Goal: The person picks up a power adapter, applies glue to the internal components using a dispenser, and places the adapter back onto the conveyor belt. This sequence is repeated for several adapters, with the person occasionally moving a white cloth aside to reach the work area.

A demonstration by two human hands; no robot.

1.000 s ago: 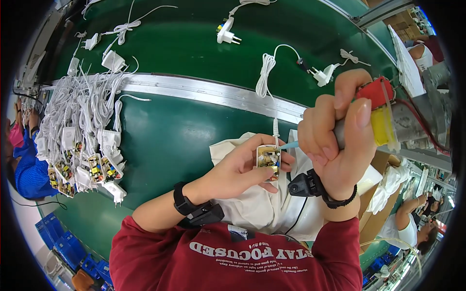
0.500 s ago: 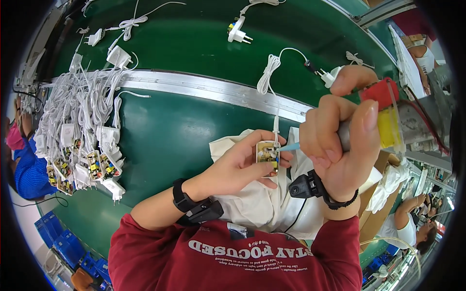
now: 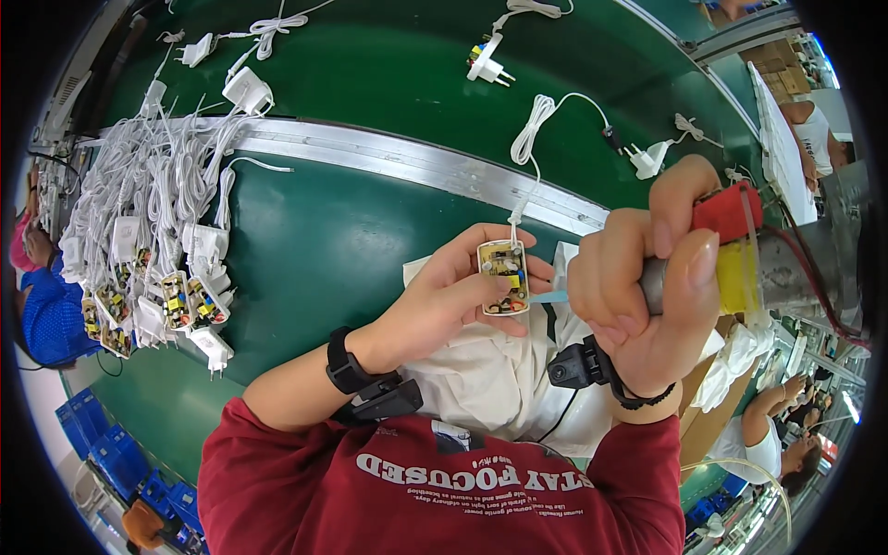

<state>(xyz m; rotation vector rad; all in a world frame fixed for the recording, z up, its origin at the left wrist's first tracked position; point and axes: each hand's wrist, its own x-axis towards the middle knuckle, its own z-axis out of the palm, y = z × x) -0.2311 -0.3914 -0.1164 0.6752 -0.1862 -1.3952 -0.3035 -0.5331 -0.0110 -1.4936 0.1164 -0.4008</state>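
Green bench, charger assembly under way.
Left hand [image 3: 444, 301] pinches an open charger [image 3: 504, 277] above the cloth [image 3: 481, 379], board facing up, long axis upright, cord running away; right hand [image 3: 638, 296], fist closed, grips a driver [image 3: 740, 264], tip at its edge. Pile [image 3: 148, 268] of open units waits at left; casing not yet closed.

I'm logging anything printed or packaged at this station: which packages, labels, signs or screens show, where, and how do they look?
Printed chest lettering: white, upside down, on the red shirt at the lower edge.
Blue crates: stacked bins, lower left beside the green table.
Cardboard boxes: brown, far upper right.
No screens or signs.
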